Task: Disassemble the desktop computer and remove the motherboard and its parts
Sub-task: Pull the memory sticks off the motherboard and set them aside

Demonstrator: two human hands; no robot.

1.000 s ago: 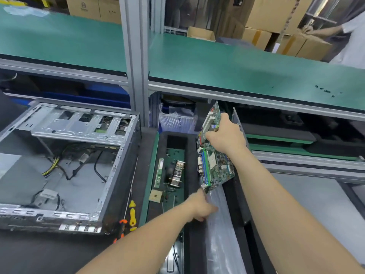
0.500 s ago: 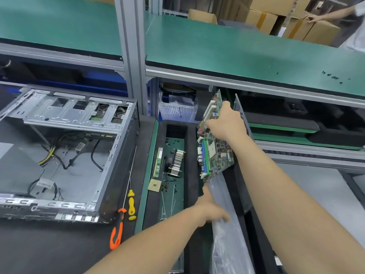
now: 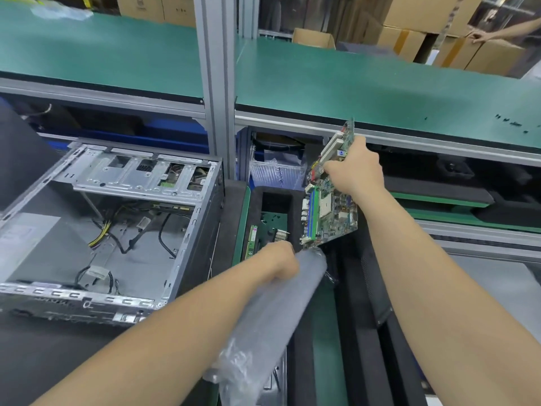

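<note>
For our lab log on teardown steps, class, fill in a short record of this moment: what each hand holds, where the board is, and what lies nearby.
right hand: grips the motherboard near its upper edge
motherboard: tilted above the foam tray
left hand: grips a clear plastic bag below the board
computer case: open, loose cables inside
in tray: RAM stick, heatsink

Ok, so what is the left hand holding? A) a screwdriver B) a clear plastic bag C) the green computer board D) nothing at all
B: the left hand grips the top end of the clear plastic bag, while the right hand is the one holding the motherboard.
</note>
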